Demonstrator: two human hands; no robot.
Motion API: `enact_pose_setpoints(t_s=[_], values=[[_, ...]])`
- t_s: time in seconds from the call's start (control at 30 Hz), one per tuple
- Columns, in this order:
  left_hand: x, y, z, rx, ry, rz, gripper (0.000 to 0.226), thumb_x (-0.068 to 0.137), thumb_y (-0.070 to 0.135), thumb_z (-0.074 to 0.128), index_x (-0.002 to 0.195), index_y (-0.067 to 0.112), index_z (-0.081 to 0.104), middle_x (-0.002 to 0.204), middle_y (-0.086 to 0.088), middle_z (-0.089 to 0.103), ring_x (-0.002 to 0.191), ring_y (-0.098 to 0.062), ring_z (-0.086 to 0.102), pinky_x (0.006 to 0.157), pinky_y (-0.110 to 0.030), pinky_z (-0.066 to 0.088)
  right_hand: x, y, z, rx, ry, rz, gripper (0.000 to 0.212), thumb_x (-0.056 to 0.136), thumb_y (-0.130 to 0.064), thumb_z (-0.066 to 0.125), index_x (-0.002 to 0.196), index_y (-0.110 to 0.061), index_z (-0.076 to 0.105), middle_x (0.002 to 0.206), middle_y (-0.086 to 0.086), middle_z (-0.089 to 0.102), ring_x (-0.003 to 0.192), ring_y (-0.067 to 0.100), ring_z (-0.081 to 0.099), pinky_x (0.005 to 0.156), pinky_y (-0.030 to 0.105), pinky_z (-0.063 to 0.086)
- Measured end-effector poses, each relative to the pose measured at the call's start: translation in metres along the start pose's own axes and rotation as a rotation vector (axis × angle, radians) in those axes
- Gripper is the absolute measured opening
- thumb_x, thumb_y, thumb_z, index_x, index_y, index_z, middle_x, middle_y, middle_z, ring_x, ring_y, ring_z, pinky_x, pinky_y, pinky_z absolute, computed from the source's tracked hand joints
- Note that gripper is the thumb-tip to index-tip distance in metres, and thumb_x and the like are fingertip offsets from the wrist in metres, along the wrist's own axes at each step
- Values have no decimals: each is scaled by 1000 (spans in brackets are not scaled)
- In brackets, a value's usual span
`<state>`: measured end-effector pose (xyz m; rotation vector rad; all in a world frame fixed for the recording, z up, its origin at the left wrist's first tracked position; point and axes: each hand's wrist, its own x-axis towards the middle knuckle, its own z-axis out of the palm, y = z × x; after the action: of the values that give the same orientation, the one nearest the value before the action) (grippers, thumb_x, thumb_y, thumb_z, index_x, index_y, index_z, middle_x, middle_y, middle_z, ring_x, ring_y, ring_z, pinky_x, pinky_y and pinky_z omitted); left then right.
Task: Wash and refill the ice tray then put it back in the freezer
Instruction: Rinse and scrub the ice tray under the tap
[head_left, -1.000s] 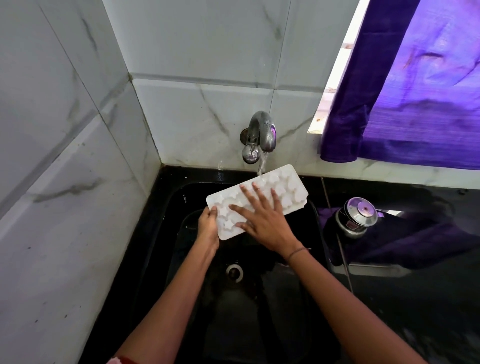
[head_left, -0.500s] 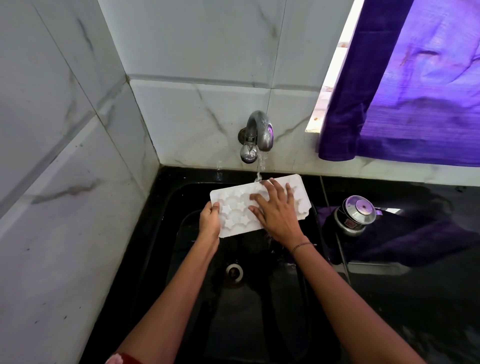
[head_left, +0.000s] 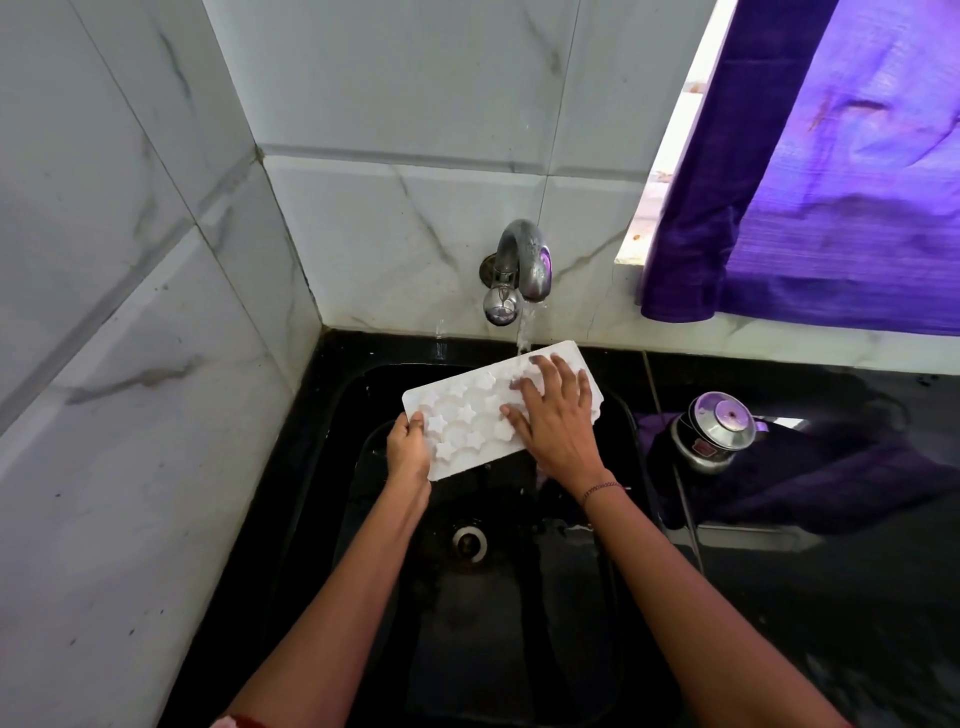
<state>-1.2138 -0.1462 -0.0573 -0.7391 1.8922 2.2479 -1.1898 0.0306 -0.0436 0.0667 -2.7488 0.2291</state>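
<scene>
Black, glossy stone forms the table and the deep sink set into it, with a round metal drain in the sink floor. White tiles veined with grey cover the left wall and the back wall, which meet in a corner at the sink's far left. A steel tap juts from the back wall, and water runs from its spout.

Over the back half of the sink, clear of its floor, is the white ice tray with star-shaped cells facing up, lying aslant with its far right end under the stream. The hands are apart, one at each end. The left hand grips the near left short edge, thumb on top. The right hand lies flat on the tray's right part, fingers spread and straight, a thin thread band at the wrist.

On the right, a purple curtain hangs over a bright window ledge, and its colour reflects in the wet-looking table. A small steel lidded vessel stands on the table just beside the sink's right rim.
</scene>
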Motion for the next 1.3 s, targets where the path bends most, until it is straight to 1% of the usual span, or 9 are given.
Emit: enact_pose_setpoints(t_s=[0.13, 0.23, 0.4, 0.53, 0.67, 0.9, 0.97, 1.1, 1.3], values=[[-1, -1, 2, 4, -2, -17, 22, 101, 17, 39, 114, 10, 55, 97, -5, 60, 87, -23, 58, 74, -36, 50, 3, 1, -2, -22, -11, -45, 39, 94, -47, 32, 106, -29, 64, 142, 9, 42, 137, 33, 26, 112, 59, 15], [-3, -1, 3, 14, -4, 0, 18, 101, 17, 39, 108, 13, 55, 86, 1, 59, 77, -15, 58, 66, -30, 50, 4, 1, -3, -32, -19, -62, 36, 93, -45, 33, 100, -25, 62, 132, 11, 49, 131, 34, 36, 111, 58, 18], [-3, 0, -2, 49, 5, 4, 25, 101, 19, 39, 116, 7, 56, 100, -7, 61, 90, -23, 59, 85, -42, 51, 1, 6, -3, 43, -26, 33, 50, 93, -52, 30, 115, -16, 56, 138, 11, 45, 133, 31, 35, 114, 53, 15], [-3, -3, -9, 5, 35, -35, 25, 101, 19, 38, 116, 9, 56, 106, -10, 60, 91, -24, 59, 82, -42, 52, 3, 7, -8, -60, 3, 73, 50, 92, -53, 30, 108, -18, 62, 137, 11, 47, 132, 33, 36, 109, 60, 18], [-3, -3, -13, 10, 50, -53, 26, 101, 20, 38, 116, 10, 56, 110, -12, 61, 94, -26, 59, 86, -44, 52, 5, 8, -7, 18, -96, 13, 45, 94, -51, 29, 112, -28, 63, 146, 7, 36, 139, 30, 21, 112, 58, 13], [-3, -4, -19, 41, 66, -44, 27, 101, 21, 39, 118, 10, 56, 111, -11, 61, 97, -25, 59, 91, -44, 51, 3, 8, -8, 38, -34, 150, 53, 92, -54, 31, 122, -15, 52, 143, 13, 39, 138, 33, 28, 112, 57, 15], [-2, -5, -22, 54, 70, -42, 28, 101, 21, 39, 118, 9, 57, 110, -10, 61, 95, -23, 58, 91, -42, 50, 5, 11, -11, 8, -36, 176, 47, 93, -51, 37, 118, -15, 54, 142, 14, 40, 138, 35, 28, 111, 57, 17], [-2, -10, -25, 50, 74, -51, 27, 101, 21, 39, 116, 9, 58, 105, -11, 61, 85, -20, 59, 80, -38, 51, 10, 15, -13, 3, -59, 121, 29, 95, -39, 47, 107, -16, 60, 136, 14, 43, 134, 34, 30, 111, 56, 23], [1, -7, -27, 13, 131, -46, 30, 101, 18, 38, 121, 3, 55, 102, -13, 58, 68, -9, 53, 56, -24, 44, 8, 9, -13, 13, -99, 91, 33, 95, -41, 46, 109, -16, 63, 140, 13, 41, 135, 33, 30, 112, 54, 24]])
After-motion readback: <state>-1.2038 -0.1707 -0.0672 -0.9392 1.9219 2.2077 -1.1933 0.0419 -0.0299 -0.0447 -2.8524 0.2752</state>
